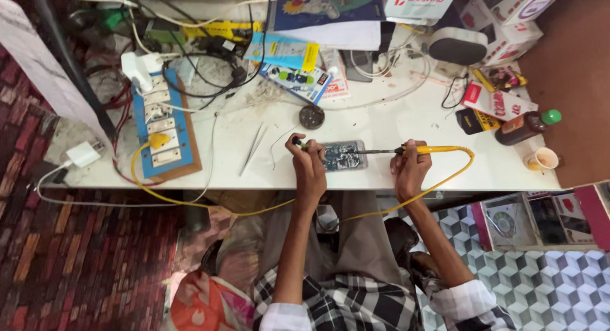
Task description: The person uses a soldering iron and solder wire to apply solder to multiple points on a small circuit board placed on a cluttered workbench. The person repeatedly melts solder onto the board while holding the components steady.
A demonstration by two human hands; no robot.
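An opened phone [344, 155] with its circuit board showing lies on the white workbench [394, 127] near the front edge. My right hand [410, 169] grips a yellow-handled soldering iron [419, 150], its thin tip resting on the phone's board. My left hand [308, 162] sits at the phone's left end and pinches a small dark tool [298, 142] whose kind I cannot tell. The iron's yellow cord [467, 160] loops off the bench edge to the right.
Tweezers [254, 148] and a small round tin [311, 116] lie left of and behind the phone. A blue switchboard [162, 124] with a yellow plug sits at left. A brown bottle [522, 127], paper cup [541, 158], boxes and tangled cables crowd the back and right.
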